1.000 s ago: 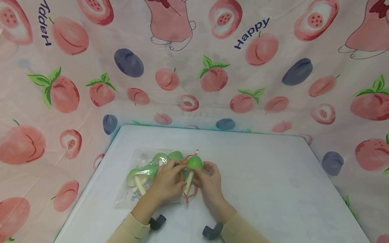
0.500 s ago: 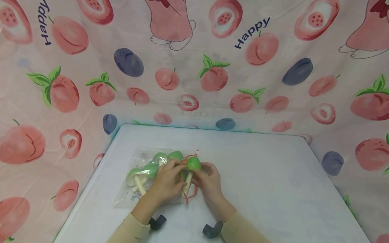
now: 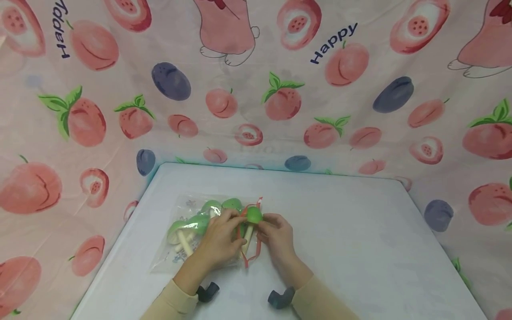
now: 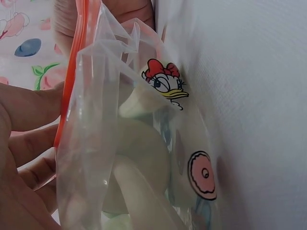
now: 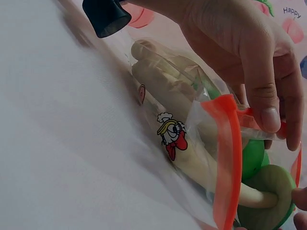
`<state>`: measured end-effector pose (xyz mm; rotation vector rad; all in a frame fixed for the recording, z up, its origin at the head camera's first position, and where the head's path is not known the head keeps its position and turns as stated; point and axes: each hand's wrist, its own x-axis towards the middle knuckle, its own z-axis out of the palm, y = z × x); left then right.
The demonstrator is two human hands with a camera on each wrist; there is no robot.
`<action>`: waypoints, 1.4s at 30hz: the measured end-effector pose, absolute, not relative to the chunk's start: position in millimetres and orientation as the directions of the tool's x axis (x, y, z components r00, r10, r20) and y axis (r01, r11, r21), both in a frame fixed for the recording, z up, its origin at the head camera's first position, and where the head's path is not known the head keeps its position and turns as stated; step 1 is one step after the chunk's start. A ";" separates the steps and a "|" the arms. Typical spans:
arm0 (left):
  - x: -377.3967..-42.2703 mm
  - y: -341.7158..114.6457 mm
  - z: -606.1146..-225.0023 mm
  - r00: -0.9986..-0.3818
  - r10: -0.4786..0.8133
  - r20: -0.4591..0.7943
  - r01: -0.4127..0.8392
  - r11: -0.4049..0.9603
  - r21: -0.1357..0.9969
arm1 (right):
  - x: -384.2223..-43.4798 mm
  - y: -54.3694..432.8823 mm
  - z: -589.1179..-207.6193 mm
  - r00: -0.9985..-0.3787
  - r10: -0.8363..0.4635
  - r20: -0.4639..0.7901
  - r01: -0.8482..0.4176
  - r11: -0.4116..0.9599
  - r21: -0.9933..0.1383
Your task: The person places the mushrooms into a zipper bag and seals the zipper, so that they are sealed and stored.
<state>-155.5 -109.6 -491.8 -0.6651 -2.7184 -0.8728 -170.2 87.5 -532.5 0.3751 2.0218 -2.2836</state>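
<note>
A clear zip bag [image 3: 161,263] with a red zip edge and printed cartoon figures lies on the white table. Inside it are several toy mushrooms [image 3: 198,224] with green caps and pale stems. My left hand [image 3: 219,236] holds the upper side of the bag's mouth by the red zip edge [image 4: 72,81], and the mouth gapes. One green-capped mushroom [image 3: 254,214] lies in that mouth, stem inward and cap at the opening. At its cap, the fingertips [image 5: 300,197] of my right hand [image 3: 278,235] pinch the rim. Most of the right hand is outside the right wrist view.
The white table [image 3: 360,240] extends to the right of the bag. Behind and at the sides hangs a pink cloth [image 3: 256,62] printed with fruit. Black wrist pieces [image 3: 281,298] sit by both sleeves.
The mushroom at the mouth has shifted slightly left, and its cap has turned. My right fingers have drawn back toward the cap's right edge. The left hand has stayed in place.
</note>
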 end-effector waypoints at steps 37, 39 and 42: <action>-156.9 -110.9 -491.7 -0.851 0.388 0.353 0.521 0.705 0.481 | -177.2 90.6 -517.6 -0.969 -0.026 -0.247 0.247 -0.035 -0.968; -156.9 -111.2 -491.9 -0.852 0.385 0.355 0.519 0.708 0.479 | -178.7 91.5 -518.6 -0.968 -0.028 -0.250 0.252 -0.054 -0.966; -157.2 -111.5 -492.6 -0.855 0.379 0.354 0.514 0.711 0.480 | -182.1 93.1 -520.9 -0.969 -0.033 -0.245 0.247 -0.111 -0.963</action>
